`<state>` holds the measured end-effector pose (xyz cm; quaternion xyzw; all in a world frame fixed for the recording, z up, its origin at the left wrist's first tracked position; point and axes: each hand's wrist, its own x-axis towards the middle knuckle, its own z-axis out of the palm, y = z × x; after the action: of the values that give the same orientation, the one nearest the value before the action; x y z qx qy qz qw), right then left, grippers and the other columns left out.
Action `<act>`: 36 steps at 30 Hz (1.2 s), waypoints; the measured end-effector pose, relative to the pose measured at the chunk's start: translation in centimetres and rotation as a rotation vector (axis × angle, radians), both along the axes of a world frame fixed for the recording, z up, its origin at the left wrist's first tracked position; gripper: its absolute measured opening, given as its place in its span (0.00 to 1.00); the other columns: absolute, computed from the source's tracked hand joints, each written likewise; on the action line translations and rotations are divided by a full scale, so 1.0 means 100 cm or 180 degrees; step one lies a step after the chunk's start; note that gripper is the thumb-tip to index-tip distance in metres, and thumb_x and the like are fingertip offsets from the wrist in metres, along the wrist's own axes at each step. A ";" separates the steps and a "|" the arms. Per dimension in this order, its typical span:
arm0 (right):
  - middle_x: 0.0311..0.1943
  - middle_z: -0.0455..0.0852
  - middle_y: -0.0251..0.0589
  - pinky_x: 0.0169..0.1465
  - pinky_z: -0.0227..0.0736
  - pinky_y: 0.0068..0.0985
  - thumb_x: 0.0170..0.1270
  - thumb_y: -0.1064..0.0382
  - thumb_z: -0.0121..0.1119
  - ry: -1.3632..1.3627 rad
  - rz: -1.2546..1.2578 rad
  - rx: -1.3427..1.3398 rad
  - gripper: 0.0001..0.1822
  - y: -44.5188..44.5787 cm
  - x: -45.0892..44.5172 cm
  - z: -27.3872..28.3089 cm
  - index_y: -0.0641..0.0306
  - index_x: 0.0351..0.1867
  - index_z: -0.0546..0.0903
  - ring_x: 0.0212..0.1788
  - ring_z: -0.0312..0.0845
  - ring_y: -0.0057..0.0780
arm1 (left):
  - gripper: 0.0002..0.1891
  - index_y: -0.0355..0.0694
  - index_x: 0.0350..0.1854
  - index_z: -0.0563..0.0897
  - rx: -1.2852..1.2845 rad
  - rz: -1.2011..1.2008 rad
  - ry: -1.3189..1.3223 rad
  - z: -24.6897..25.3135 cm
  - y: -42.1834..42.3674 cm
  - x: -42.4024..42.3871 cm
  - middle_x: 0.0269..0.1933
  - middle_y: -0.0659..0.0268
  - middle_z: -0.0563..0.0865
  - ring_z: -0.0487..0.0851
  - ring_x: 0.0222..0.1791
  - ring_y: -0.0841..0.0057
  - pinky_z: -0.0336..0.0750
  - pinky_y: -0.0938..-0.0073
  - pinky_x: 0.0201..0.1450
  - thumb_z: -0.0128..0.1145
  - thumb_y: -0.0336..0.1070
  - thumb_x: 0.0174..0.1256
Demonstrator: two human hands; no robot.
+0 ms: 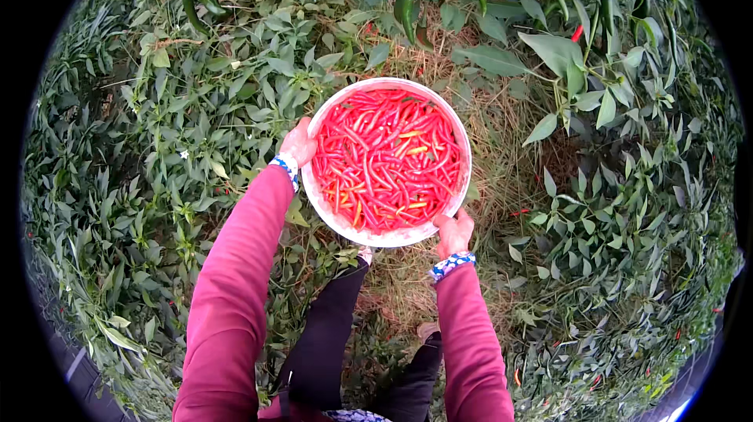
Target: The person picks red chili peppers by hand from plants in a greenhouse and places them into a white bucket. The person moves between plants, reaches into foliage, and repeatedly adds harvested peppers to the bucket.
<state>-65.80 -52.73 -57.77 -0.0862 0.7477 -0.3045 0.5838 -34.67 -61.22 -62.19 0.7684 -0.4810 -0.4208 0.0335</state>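
A round white bucket [465,186], seen from above, is held out in front of me. Red chili peppers [382,157] fill it nearly to the rim, with a few yellow-orange ones and bits of green leaf among them. On the bucket's left side, my left hand [299,142] grips the rim. My right hand [454,232] holds the rim at the lower right, its fingers partly hidden by the bucket. Both wrists show blue and white patterned cuffs below magenta sleeves.
Leafy pepper plants [594,204] stand on both sides, some with red peppers. Long green peppers [406,10] hang at the top, nearest the camera. Dry grass [500,128] covers the strip between the rows, where my feet are. Dark sheeting shows at the lower corners.
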 end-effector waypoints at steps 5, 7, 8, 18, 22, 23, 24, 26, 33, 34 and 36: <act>0.38 0.80 0.40 0.44 0.69 0.21 0.44 0.80 0.51 -0.0031 0.0075 -0.0268 0.20 0.007 -0.012 -0.002 0.73 0.44 0.73 0.37 0.75 0.25 | 0.22 0.39 0.53 0.66 -0.0039 0.0098 0.0313 0.012 0.007 -0.012 0.44 0.45 0.76 0.74 0.47 0.53 0.67 0.63 0.50 0.45 0.30 0.52; 0.38 0.80 0.50 0.48 0.67 0.25 0.45 0.74 0.55 0.0625 0.0862 -0.0253 0.21 0.014 -0.013 -0.009 0.69 0.46 0.73 0.40 0.76 0.36 | 0.23 0.38 0.55 0.64 0.0237 0.0183 -0.0032 0.047 -0.001 -0.028 0.49 0.50 0.75 0.73 0.51 0.62 0.66 0.69 0.52 0.47 0.30 0.54; 0.39 0.78 0.57 0.50 0.66 0.28 0.44 0.71 0.56 0.0822 0.0955 -0.0540 0.23 0.023 -0.018 -0.017 0.67 0.47 0.72 0.44 0.74 0.44 | 0.25 0.38 0.56 0.64 -0.0139 0.0154 -0.0253 0.040 0.001 -0.029 0.49 0.48 0.74 0.72 0.50 0.58 0.66 0.66 0.52 0.47 0.28 0.52; 0.27 0.80 0.38 0.28 0.69 0.14 0.61 0.69 0.45 -0.0154 0.0287 0.0378 0.09 0.147 -0.114 0.170 0.71 0.37 0.75 0.25 0.74 0.17 | 0.09 0.35 0.31 0.77 -0.0449 -0.0124 0.1515 0.174 0.122 -0.226 0.29 0.59 0.80 0.79 0.31 0.71 0.72 0.75 0.38 0.46 0.20 0.50; 0.27 0.79 0.37 0.26 0.68 0.11 0.60 0.70 0.44 0.0488 -0.0866 0.0509 0.07 0.203 -0.187 0.178 0.68 0.35 0.74 0.24 0.74 0.15 | 0.15 0.35 0.35 0.79 0.0854 -0.0516 0.3086 0.196 0.181 -0.332 0.29 0.63 0.81 0.79 0.27 0.78 0.74 0.80 0.34 0.39 0.19 0.51; 0.29 0.79 0.37 0.26 0.68 0.10 0.60 0.71 0.44 0.0613 -0.1005 0.0474 0.07 0.217 -0.202 0.182 0.67 0.35 0.74 0.24 0.74 0.14 | 0.15 0.36 0.40 0.78 0.1080 -0.1119 0.3014 0.203 0.190 -0.356 0.30 0.66 0.80 0.79 0.31 0.80 0.73 0.81 0.35 0.40 0.19 0.53; 0.31 0.79 0.39 0.29 0.69 0.12 0.57 0.72 0.45 0.0630 -0.0878 0.0531 0.10 0.225 -0.211 0.187 0.70 0.41 0.73 0.27 0.75 0.18 | 0.16 0.36 0.41 0.78 0.1170 -0.1324 0.3172 0.191 0.211 -0.375 0.32 0.64 0.81 0.79 0.32 0.80 0.73 0.81 0.37 0.41 0.20 0.53; 0.33 0.80 0.41 0.33 0.70 0.15 0.55 0.73 0.47 0.0961 -0.0619 0.0597 0.15 0.254 -0.219 0.184 0.71 0.46 0.72 0.30 0.76 0.23 | 0.18 0.38 0.44 0.77 0.1530 -0.1057 0.3507 0.167 0.251 -0.409 0.35 0.61 0.81 0.79 0.35 0.77 0.73 0.78 0.39 0.40 0.21 0.52; 0.47 0.73 0.52 0.46 0.67 0.22 0.47 0.79 0.40 0.1737 -0.0838 0.0590 0.28 0.291 -0.241 0.168 0.75 0.55 0.63 0.47 0.72 0.32 | 0.17 0.42 0.43 0.77 0.0412 -0.2094 0.2302 0.116 0.298 -0.509 0.38 0.54 0.80 0.78 0.37 0.59 0.73 0.68 0.40 0.42 0.25 0.50; 0.52 0.68 0.50 0.49 0.66 0.23 0.49 0.79 0.40 0.1575 -0.0913 0.0582 0.28 0.298 -0.246 0.170 0.73 0.57 0.61 0.51 0.69 0.33 | 0.17 0.42 0.43 0.77 0.0548 -0.2140 0.2129 0.104 0.302 -0.523 0.38 0.53 0.80 0.78 0.37 0.59 0.73 0.67 0.40 0.43 0.25 0.50; 0.58 0.63 0.47 0.54 0.63 0.25 0.51 0.79 0.40 0.1315 -0.1206 0.0427 0.29 0.319 -0.254 0.170 0.70 0.59 0.59 0.56 0.64 0.34 | 0.17 0.42 0.43 0.78 0.0813 -0.2245 0.1782 0.080 0.312 -0.552 0.39 0.52 0.80 0.78 0.38 0.58 0.73 0.65 0.39 0.44 0.27 0.49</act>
<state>-91.19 -20.86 -40.81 0.0336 0.8720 -0.3339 0.3563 -89.90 -29.98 -54.20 0.4128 -0.6297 -0.6534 -0.0780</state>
